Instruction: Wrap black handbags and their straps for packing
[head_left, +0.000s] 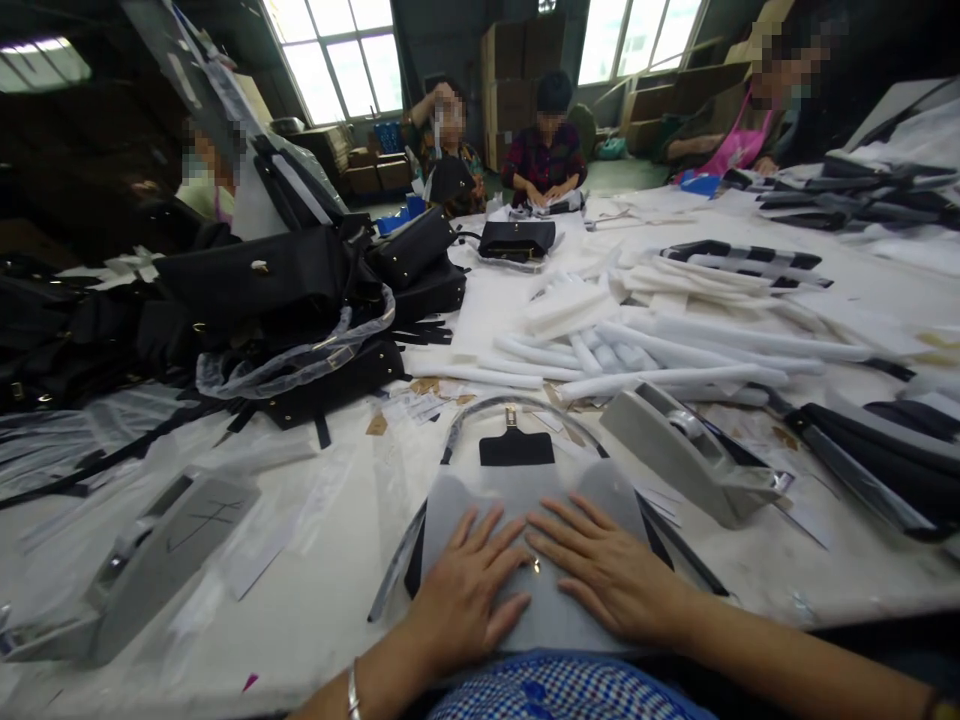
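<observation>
Head view: the sheet-covered bag [517,492] lies beneath both hands [471,588] [619,575].

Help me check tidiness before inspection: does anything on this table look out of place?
Perhaps the magenta scrap near the front edge of the table, left of the left hand: its colour stands out against the white.

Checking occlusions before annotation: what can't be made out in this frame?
All in the head view:
- Most of the black bag: covered by the pale sheet.
- Palms of the left hand and right hand: face down, hidden by the hands themselves.
- Sheet's near edge: partly behind the checked clothing.
- Any print on the brown tag: too small.
</observation>
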